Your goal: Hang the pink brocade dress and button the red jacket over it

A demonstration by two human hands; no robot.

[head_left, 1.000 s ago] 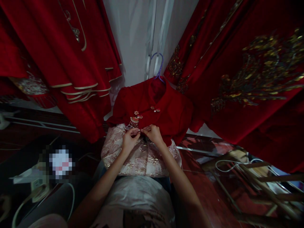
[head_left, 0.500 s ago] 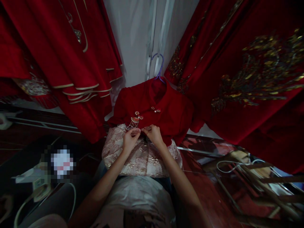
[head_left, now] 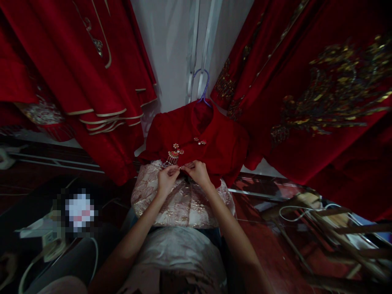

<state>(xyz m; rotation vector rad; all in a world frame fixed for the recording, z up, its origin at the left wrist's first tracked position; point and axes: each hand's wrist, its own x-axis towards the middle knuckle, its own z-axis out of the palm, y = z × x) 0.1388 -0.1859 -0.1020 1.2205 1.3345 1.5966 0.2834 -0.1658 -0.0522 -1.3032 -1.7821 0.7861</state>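
A red jacket (head_left: 171, 128) with a stand collar hangs on a purple hanger (head_left: 204, 87), its lower part resting over my lap. Both hands meet at its front, fingertips almost touching. My left hand (head_left: 168, 176) is closed in a pinch, and so is my right hand (head_left: 197, 170). Whatever small piece lies between the fingertips is too small to name. Just above the left fingers sits a beaded tassel brooch (head_left: 174, 156). A jewelled frog button (head_left: 200, 141) is fixed below the collar. Under my wrists lies shiny pink-and-gold brocade cloth (head_left: 180, 208).
Red garments with pale piping (head_left: 110, 94) hang at the left. A red garment with gold sequin embroidery (head_left: 333, 94) hangs at the right. A wooden stool (head_left: 346, 230) with a white cable stands low right. White cords and a pixelated patch (head_left: 80, 210) are at lower left.
The view has shifted very slightly. Both hands stay at the same spot on the jacket front, with only a tiny movement of the fingertips.
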